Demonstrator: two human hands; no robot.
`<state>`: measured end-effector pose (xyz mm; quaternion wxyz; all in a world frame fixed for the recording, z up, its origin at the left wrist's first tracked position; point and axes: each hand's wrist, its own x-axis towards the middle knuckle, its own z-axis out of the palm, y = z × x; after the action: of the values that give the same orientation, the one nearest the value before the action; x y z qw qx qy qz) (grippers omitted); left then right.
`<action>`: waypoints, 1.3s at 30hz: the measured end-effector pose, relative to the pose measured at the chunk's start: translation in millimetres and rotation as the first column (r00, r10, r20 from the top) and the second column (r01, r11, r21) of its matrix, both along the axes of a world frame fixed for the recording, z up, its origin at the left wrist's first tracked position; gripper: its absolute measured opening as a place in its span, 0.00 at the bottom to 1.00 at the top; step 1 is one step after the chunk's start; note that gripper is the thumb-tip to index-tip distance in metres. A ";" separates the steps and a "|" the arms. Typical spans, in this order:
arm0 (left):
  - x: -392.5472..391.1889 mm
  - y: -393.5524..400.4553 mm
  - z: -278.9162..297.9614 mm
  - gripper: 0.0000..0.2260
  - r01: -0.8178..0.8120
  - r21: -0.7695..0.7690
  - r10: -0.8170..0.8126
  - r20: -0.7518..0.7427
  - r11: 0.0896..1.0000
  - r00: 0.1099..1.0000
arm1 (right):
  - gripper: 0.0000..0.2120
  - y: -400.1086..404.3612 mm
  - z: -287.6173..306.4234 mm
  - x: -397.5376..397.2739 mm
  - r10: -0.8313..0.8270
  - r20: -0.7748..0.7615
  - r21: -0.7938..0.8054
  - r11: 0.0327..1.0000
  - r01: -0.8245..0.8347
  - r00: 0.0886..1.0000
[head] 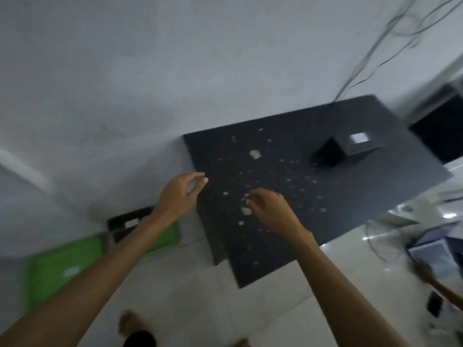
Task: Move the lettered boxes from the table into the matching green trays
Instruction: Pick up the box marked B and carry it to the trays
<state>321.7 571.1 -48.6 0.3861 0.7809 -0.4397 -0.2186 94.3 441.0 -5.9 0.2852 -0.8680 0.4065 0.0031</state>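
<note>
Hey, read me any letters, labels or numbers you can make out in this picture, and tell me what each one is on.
No text can be read; the frame is motion-blurred.
Black box on the table: white label on top, letter blurred.
Black box in the farther green tray: white label, blurred.
Nearer green tray: white label inside, blurred.
Papers at the right edge: print too blurred to read.

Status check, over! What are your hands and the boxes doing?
Both hands empty, over table. One box left on it. Another in tray. Nothing blocking.
</note>
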 end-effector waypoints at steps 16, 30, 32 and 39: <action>-275.4 -298.3 66.3 0.23 0.138 -0.044 -0.145 -0.281 0.989 0.949 | 0.09 -234.8 77.5 -293.3 -0.415 0.422 -0.113 0.858 0.502 0.806; -326.8 -531.8 -9.4 0.29 -0.242 0.209 0.302 -0.333 0.947 0.893 | 0.13 -475.8 26.0 -322.4 -0.517 0.199 0.071 0.855 0.514 0.833; -327.8 -552.4 -14.4 0.31 -0.356 0.204 0.406 -0.315 0.912 0.858 | 0.14 -507.1 17.8 -311.3 -0.478 0.150 0.077 0.879 0.471 0.866; -327.0 -600.9 -46.2 0.54 -0.435 0.492 0.629 -0.352 0.754 0.693 | 0.34 -604.9 -34.6 -268.5 -0.311 -0.080 0.205 0.925 0.321 0.947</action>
<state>-5.3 -29.8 -94.8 0.3779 0.8497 -0.0247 -0.3668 -174.2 -163.9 -40.5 0.3650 -0.7549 0.5445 0.0214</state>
